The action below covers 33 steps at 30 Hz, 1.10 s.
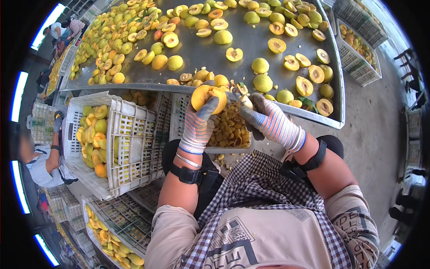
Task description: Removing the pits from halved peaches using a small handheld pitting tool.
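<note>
My left hand (198, 124), in a striped knit glove with a grey coated palm, grips a yellow peach half (209, 98). Its cut face with the pit hollow is turned up, and the thumb lies on it. Just to the right, my right hand (272, 117), gloved alike, is closed around the pale handle of a small metal hand tool (247, 101). The tool's tip points toward the table edge, and its exact shape is hard to make out. Beneath both hands sits a crate (235, 150) of brownish pits and scraps.
A metal-topped table (208, 60) with a raised rim carries many whole and halved peaches (234, 54). White plastic crates (134, 148) of peaches stand at left, others (361, 64) at right. A co-worker (47, 161) is at far left. Scraps lie on the floor.
</note>
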Each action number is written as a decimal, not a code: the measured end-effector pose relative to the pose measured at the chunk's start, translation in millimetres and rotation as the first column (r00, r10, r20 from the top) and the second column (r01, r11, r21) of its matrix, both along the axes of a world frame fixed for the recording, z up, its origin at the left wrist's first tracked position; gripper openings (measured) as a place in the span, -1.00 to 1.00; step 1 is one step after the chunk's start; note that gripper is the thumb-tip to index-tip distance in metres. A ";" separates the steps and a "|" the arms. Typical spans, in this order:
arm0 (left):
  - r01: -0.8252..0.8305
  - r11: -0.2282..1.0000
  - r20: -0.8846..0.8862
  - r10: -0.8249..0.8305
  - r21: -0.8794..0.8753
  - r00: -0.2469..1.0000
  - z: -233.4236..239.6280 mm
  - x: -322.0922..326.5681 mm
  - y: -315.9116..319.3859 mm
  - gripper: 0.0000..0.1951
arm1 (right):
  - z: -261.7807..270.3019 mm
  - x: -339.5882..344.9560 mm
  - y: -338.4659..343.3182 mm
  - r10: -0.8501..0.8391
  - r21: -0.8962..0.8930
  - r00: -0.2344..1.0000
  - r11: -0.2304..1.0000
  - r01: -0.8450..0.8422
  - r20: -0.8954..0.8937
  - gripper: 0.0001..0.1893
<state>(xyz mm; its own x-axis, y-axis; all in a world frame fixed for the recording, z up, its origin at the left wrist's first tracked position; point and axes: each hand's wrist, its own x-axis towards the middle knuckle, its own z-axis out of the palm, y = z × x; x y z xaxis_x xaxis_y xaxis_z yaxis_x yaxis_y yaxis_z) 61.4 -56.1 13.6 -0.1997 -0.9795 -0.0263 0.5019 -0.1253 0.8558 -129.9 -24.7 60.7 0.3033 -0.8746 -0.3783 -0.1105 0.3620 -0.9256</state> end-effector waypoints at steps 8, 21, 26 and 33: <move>-0.067 0.983 0.369 0.126 -0.168 0.921 -6.7 -8.5 7.8 -0.53 | -63.8 23.6 -5.8 -0.064 -0.576 0.994 0.817 0.004 -0.084 -0.59; -0.141 0.941 0.285 0.232 -0.306 0.930 -28.9 -17.0 4.4 -0.45 | -65.8 43.2 -5.1 -0.319 -0.714 0.838 0.691 -0.115 -0.443 -0.70; -0.196 0.932 0.267 0.281 -0.305 0.922 -35.9 -19.0 3.4 -0.40 | -64.8 44.5 -5.3 -0.364 -0.736 0.795 0.661 -0.146 -0.484 -0.67; -0.196 0.890 0.351 0.353 -0.411 0.867 -35.6 -23.6 8.1 -0.43 | -58.4 46.0 -4.3 -0.254 -0.640 0.795 0.740 -0.207 -0.550 -0.63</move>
